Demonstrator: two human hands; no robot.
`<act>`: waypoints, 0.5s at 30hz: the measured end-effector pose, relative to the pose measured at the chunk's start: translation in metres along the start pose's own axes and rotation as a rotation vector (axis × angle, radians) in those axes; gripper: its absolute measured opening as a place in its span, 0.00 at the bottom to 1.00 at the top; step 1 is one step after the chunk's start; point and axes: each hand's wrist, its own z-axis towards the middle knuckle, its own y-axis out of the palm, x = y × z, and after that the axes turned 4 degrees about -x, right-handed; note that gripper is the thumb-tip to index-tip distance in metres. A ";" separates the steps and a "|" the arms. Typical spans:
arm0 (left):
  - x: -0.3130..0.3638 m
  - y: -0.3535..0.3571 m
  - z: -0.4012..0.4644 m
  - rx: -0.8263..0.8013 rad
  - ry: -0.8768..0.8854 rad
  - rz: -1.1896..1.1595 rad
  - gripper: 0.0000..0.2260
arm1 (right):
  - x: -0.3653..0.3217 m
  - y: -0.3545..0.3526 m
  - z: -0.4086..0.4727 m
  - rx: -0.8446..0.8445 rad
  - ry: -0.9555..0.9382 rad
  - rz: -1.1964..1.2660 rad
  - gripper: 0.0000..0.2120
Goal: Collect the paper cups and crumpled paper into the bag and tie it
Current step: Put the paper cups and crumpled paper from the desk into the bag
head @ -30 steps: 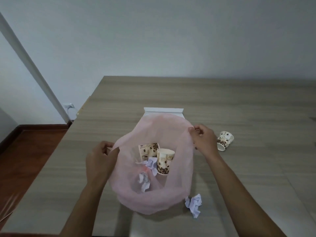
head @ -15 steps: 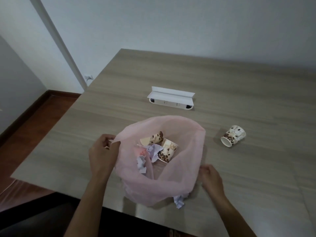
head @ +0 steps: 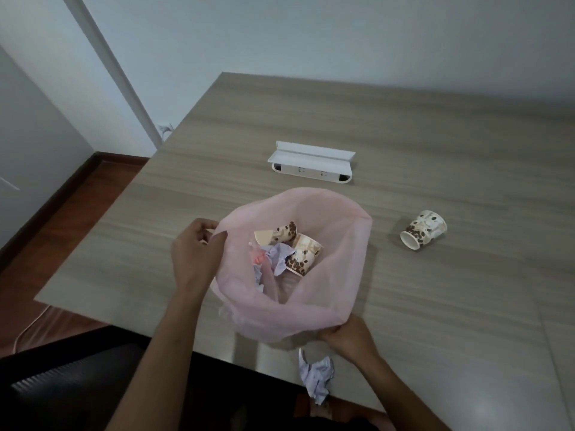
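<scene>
A thin pink bag (head: 339,275) stands open on the wooden table (head: 435,150). Inside it lie two paper cups (head: 303,253) printed with coffee beans and some crumpled paper (head: 280,258). My left hand (head: 194,256) pinches the bag's left rim. At the bag's near right edge, my right hand (head: 348,337) grips the rim low down by the table. One crumpled paper ball (head: 315,376) lies on the table's front edge, just left of my right wrist. A third paper cup (head: 423,230) lies on its side to the right of the bag.
A white socket box (head: 311,164) with a raised lid sits beyond the bag. The table's left edge drops to a reddish wood floor (head: 62,219). A dark chair (head: 77,384) stands below the front edge.
My right hand left the bag's far right rim and came down to its near right edge. The bag sagged lower and the cups inside tipped over. My view shifted back.
</scene>
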 end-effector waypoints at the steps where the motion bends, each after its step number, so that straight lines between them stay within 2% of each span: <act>1: 0.001 0.001 0.001 -0.002 0.005 0.007 0.05 | 0.003 -0.001 -0.003 -0.009 -0.011 -0.031 0.22; 5: 0.005 0.007 0.002 -0.017 0.021 0.027 0.05 | 0.018 0.008 -0.012 -0.163 -0.089 -0.206 0.42; 7: 0.007 0.010 0.003 -0.027 0.033 0.037 0.05 | 0.026 0.020 -0.014 -0.212 -0.126 -0.298 0.46; 11: 0.009 0.014 0.005 -0.063 0.057 0.013 0.05 | 0.037 0.036 -0.011 -0.126 -0.153 -0.340 0.30; 15: 0.010 0.015 0.008 -0.096 0.075 -0.004 0.05 | 0.049 0.030 -0.001 0.035 -0.128 -0.142 0.18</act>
